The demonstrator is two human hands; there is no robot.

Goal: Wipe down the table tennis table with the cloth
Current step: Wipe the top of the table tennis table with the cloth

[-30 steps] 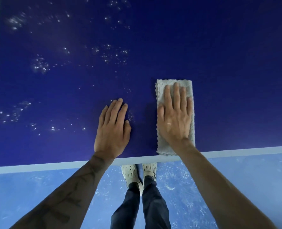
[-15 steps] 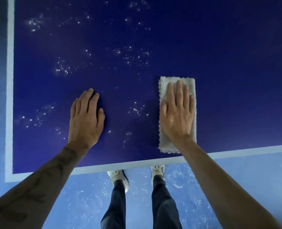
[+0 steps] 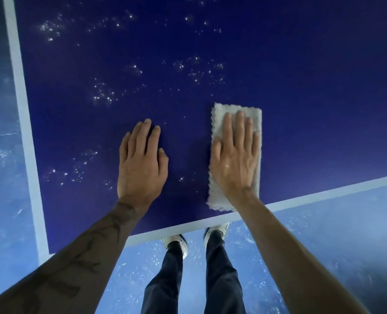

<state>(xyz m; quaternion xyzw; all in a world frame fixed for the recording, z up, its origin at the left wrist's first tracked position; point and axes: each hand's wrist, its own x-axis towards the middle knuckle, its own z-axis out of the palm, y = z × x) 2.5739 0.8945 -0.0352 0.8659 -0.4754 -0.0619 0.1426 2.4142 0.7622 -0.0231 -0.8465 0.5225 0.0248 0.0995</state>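
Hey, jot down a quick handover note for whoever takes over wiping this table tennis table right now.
Left hand: flat on the bare table, fingers straight, holding nothing.
Right hand: flat on the folded grey cloth, pressing it down just inside the near white edge line.
Done: the surface to the right of the cloth shows no specks.
Left: white specks ahead of both hands and out toward the left edge; wipe those areas.
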